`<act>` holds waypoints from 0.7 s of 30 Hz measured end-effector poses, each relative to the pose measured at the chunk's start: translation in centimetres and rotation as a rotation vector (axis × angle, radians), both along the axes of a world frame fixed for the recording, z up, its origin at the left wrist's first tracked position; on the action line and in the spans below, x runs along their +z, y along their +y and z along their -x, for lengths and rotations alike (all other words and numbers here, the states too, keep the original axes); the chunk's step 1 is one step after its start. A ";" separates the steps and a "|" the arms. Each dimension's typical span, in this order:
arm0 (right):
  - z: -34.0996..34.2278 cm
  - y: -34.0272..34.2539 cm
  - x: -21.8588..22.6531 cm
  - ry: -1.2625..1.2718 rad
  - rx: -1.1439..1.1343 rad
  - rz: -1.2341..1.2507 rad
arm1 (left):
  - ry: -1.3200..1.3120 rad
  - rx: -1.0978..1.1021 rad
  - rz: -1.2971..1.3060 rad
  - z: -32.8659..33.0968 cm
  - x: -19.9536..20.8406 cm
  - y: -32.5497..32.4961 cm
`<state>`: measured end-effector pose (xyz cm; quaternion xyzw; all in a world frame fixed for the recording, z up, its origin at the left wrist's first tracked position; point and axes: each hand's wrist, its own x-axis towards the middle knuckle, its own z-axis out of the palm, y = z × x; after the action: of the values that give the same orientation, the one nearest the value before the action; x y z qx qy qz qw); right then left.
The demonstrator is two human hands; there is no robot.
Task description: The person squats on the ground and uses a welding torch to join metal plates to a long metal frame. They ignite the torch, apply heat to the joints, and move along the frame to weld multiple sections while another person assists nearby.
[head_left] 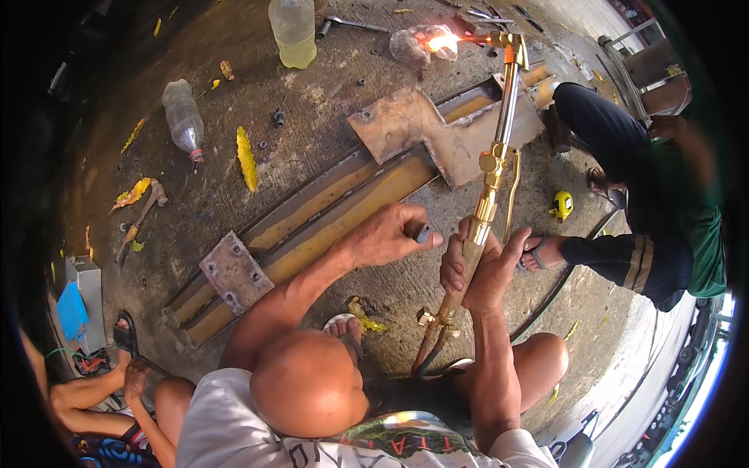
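Observation:
My right hand [485,269] is wrapped round the handle of a brass cutting torch [498,160], which points away from me. At its far tip an orange flame [441,42] glows against a crumpled translucent plastic bag [407,48] on the ground. My left hand [398,234] is curled round a small dark cylindrical thing [422,233], just left of the torch handle. Below and beyond that hand lie two parallel rusty steel beams [343,207], with a brown steel plate [402,125] over their far part and a small drilled plate [236,273] across the near end.
Hoses [538,316] trail from the torch. At right sits a person in dark trousers [624,253], near a yellow tape measure [561,204]. Another person's bare leg [97,390] shows lower left. Two plastic bottles [293,35], a wrench [355,25] and a hammer [144,210] lie around.

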<state>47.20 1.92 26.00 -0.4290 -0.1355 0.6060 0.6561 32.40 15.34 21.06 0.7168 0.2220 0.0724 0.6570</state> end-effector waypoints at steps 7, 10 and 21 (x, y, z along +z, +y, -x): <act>-4.7 1.5 -3.0 -0.044 -0.171 -0.003 | -0.038 -0.252 0.189 0.6 -2.3 -6.6; -4.9 1.6 -3.9 -0.006 -0.226 -0.012 | -0.152 -0.017 0.070 0.0 -2.5 -8.4; 3.1 6.9 -4.0 -0.074 0.273 0.109 | -0.020 0.154 0.179 7.2 -1.4 -8.4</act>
<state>44.12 8.86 22.04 -0.4636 -0.1833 0.6797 0.5380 25.22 6.94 19.62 0.6354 0.2752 0.1096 0.7131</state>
